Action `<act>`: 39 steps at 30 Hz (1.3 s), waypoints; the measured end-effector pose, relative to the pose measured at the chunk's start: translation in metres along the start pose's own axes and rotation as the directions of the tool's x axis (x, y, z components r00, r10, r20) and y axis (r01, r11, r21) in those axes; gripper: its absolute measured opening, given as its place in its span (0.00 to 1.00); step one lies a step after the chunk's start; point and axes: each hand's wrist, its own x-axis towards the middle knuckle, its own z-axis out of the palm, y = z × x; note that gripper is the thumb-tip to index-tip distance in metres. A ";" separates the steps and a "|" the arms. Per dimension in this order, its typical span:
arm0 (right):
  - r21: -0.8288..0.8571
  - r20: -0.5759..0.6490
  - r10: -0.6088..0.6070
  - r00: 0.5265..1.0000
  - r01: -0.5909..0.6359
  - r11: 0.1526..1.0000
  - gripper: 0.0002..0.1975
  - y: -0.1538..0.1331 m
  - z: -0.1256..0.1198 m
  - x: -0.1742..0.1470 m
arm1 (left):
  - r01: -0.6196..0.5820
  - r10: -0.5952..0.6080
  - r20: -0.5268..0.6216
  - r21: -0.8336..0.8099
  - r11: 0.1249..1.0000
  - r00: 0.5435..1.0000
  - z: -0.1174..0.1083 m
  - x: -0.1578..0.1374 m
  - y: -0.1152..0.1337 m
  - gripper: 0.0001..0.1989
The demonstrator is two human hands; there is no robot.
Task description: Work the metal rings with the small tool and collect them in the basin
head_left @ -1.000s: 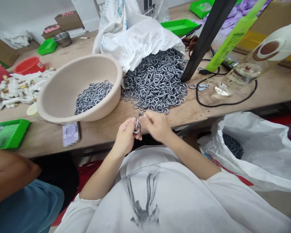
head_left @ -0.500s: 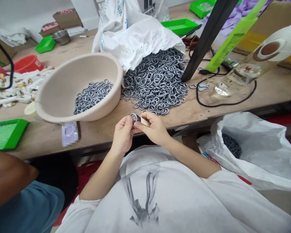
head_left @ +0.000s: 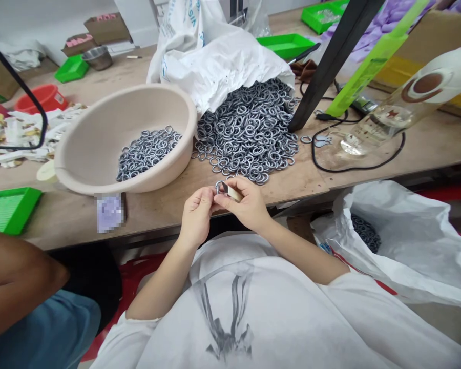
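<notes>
A: Ring's place?
B: Small glossy grey ring (head_left: 217, 186), near side, just right of the wide beige plastic basin (head_left: 92, 136).
A: Grip?
B: Left hand (head_left: 196, 215) pinches the ring, thumb to fingers. Right hand (head_left: 251, 205) closed round a cream, dark-ended piece (head_left: 235, 193), dark end at the ring.
A: Step?
B: Probably working piece against ring. Next move seems to call for steady left pinch, fine right-hand control.
A: Beyond?
B: Loose grey ring heap (head_left: 249, 138), right of basin; white sack (head_left: 230, 61) behind.
</notes>
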 end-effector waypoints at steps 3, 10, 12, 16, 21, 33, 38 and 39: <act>0.214 0.066 0.115 0.991 -0.127 0.969 0.17 0.002 0.000 0.002 | -0.004 -0.001 0.088 0.066 0.998 0.996 -0.004 -0.003 0.000 0.19; 0.334 0.132 0.170 0.977 -0.205 0.920 0.17 -0.004 -0.007 0.006 | -0.237 0.187 0.166 0.380 0.894 0.968 -0.010 -0.007 0.008 0.11; 0.325 0.176 0.160 0.971 -0.211 0.922 0.17 -0.007 -0.010 0.007 | -0.305 0.236 0.208 0.426 0.852 0.949 -0.011 -0.007 0.009 0.10; 0.266 0.240 0.179 0.954 -0.242 0.933 0.17 -0.009 -0.014 0.010 | -0.406 0.311 0.267 0.476 0.780 0.912 -0.011 -0.007 0.010 0.09; 0.121 0.192 0.094 0.977 -0.118 0.986 0.18 -0.010 -0.021 0.009 | -0.387 0.306 0.242 0.456 0.801 0.921 -0.012 -0.007 0.012 0.10; -0.192 0.373 -0.051 0.926 0.131 0.973 0.25 -0.022 -0.033 0.001 | -0.427 0.353 0.241 0.476 0.769 0.904 -0.013 -0.006 0.015 0.11; -0.189 0.384 -0.052 0.922 0.134 0.973 0.25 -0.024 -0.033 0.001 | -0.449 0.362 0.267 0.518 0.728 0.893 -0.015 -0.005 0.016 0.10; -0.187 0.384 -0.049 0.922 0.130 0.974 0.25 -0.022 -0.033 0.001 | -0.450 0.361 0.268 0.524 0.723 0.893 -0.015 -0.006 0.017 0.11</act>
